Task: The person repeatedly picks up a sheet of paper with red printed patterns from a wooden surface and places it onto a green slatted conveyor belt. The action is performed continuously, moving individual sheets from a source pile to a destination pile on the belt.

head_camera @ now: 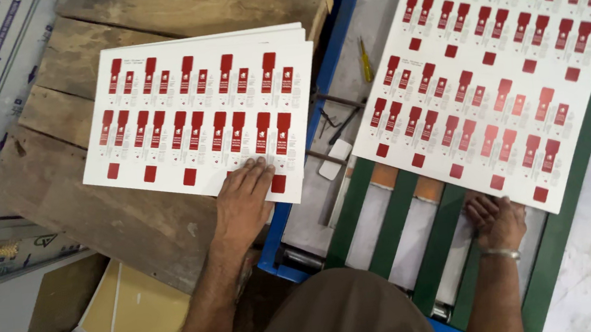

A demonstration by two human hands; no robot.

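The left hand is laid flat and open, fingers spread, on the near edge of a stack of printed sheets resting on a rough wooden pallet. The right hand is pressed, fingers extended, against the near edge of a single printed sheet lying on green conveyor belts within a blue machine frame. A sheet appears to be squared on the stack while another is received; a light sideways slide without creasing is judged to be called for. The sheets are thin, smooth white card with rows of red label shapes. A yellow-handled screwdriver lies between them.
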